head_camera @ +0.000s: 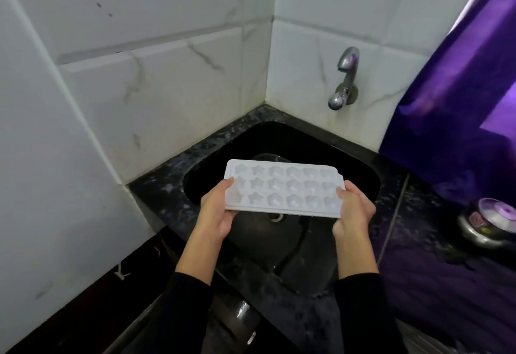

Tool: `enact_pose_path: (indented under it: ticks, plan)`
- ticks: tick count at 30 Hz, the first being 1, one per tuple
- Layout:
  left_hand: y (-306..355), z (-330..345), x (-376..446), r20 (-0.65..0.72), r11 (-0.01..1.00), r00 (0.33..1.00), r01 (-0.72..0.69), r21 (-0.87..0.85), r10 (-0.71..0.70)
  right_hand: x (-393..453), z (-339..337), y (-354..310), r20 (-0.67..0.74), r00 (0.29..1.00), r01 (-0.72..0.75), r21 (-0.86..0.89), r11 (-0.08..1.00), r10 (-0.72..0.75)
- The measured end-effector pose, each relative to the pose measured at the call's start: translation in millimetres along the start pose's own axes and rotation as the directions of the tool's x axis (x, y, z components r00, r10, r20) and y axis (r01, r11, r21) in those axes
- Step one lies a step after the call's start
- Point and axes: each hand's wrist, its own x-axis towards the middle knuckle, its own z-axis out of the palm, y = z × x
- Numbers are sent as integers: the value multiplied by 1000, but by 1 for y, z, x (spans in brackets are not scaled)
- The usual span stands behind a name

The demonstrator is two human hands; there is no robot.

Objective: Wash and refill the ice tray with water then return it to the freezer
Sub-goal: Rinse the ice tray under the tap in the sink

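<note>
The white ice tray (283, 189) hangs level above the black sink (360, 169), held at both short ends. The left hand (216, 211) takes the tray's left end in its grip, thumb lying on the top rim and the fingers curled underneath. The right hand (353, 211) takes the right end the same way, thumb on the top edge, fingers wrapped below. The tray sits between the two hands with its long side running left to right, open face up.

Below the tray, the drain (275, 217) shows just past its near edge. A chrome tap (344, 78) projects from the right-hand wall, up and to the right of the tray and well apart from it; no water shows at its spout. A purple curtain (460, 88) hangs at the right, past the tap. On the dark speckled worktop (167, 194) at the far right lies a round metal lid (488, 222) with a clear top.

The tray is matt plastic, a rounded rectangle with three rows of six moulded hollows, some star-shaped. The walls are glossy white marble-veined tiles (156, 97) meeting in a corner behind the sink. Both forearms wear black sleeves (190, 306).
</note>
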Motion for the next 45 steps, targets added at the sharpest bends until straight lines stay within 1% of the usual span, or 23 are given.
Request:
enact_pose_path:
  ticks: [3,7,13,16,18,19,20,21,22,23,24,25,26,28,30,32,35,38,40,42,43,45]
  plan:
    - [-12,21,15,19,999,999,36,31,-36,24,-4,-9,-38,999,17,-7,1000,-18]
    - [-23,39,35,56,996,994,90,26,-91,48,-10,-11,-72,997,8,-12,1000,-9]
    - [-27,74,62,117,992,986,115,56,-121,78,-11,-21,-149,988,27,-24,999,-30]
    - [-27,93,77,126,985,980,145,95,-157,93,-11,-28,-180,983,27,-67,997,-39]
    - [-27,104,88,137,980,974,163,113,-178,103,-10,-35,-183,981,44,-150,988,-71]
    - [-28,108,94,147,979,972,169,116,-185,107,-9,-38,-184,976,73,-246,966,-121]
    - [-29,113,100,155,978,970,171,116,-188,111,-7,-41,-185,962,116,-385,916,-199]
    - [-30,116,106,159,978,969,169,119,-187,114,-3,-44,-178,937,165,-532,831,-300]
    - [-31,119,112,162,978,969,166,124,-185,117,1,-48,-153,904,217,-639,738,-398]
    - [-31,122,118,166,978,969,165,126,-185,120,8,-52,-113,875,273,-689,671,-471]
    - [-32,126,125,170,977,967,169,127,-189,123,18,-57,-65,853,329,-703,631,-518]
    - [-33,131,130,170,976,966,175,129,-196,127,29,-63,-12,846,380,-688,618,-533]
    - [-33,137,136,171,974,964,181,133,-203,131,41,-68,35,855,413,-648,640,-517]
    - [-34,149,145,175,973,963,179,142,-203,140,67,-75,113,899,411,-548,729,-423]
    - [-35,161,154,191,974,962,169,148,-196,150,93,-79,164,941,338,-460,821,-296]
    - [-34,170,162,207,976,960,161,150,-190,168,116,-81,184,963,256,-411,875,-196]
    - [-31,180,175,201,977,963,152,151,-181,203,144,-83,206,976,145,-357,923,-73]
    - [-29,188,186,195,977,964,153,150,-181,226,162,-85,252,964,-48,-158,986,87]
    - [-28,191,191,197,977,963,154,147,-182,237,168,-86,301,944,-148,6,989,139]
    - [-28,193,194,197,977,963,158,146,-185,241,170,-88,329,932,-207,131,970,155]
    - [-29,194,194,197,976,962,160,147,-187,241,170,-89,326,933,-213,167,963,150]
    - [-29,194,195,197,975,962,162,155,-191,242,171,-89,280,951,-182,152,971,134]
